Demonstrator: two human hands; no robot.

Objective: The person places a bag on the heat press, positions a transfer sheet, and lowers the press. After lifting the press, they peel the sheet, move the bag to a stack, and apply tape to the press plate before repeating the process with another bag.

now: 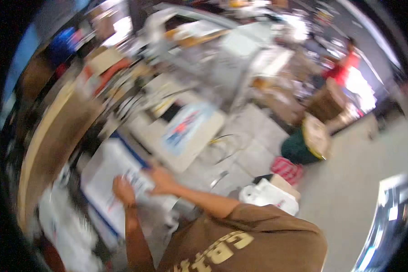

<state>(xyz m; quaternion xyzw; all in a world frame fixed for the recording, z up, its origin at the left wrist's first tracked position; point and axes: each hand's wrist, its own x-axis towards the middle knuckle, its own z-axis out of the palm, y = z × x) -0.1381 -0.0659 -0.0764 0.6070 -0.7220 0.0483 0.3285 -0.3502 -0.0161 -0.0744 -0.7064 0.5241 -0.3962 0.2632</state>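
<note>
A white box or pack with dark blue edges and printing point(102, 170) lies tilted in front of me at the lower left. Over its printed face is my left hand point(124, 190), with the fingers looking curled, but blur hides whether they grip anything. My right hand point(162, 180) is at the pack's right side near the blue edge, its fingers apart, with nothing visible held in it. Just beyond sits a large pale carton with a blue and red print point(190, 131). The whole view is smeared by motion.
A tall brown cardboard piece point(56, 140) stands at left, above a white plastic bag point(65, 226). At right are a white bag point(267, 195), a red-and-white striped item point(286, 171) and a dark green container point(299, 147). A person in red point(347, 68) is farther back.
</note>
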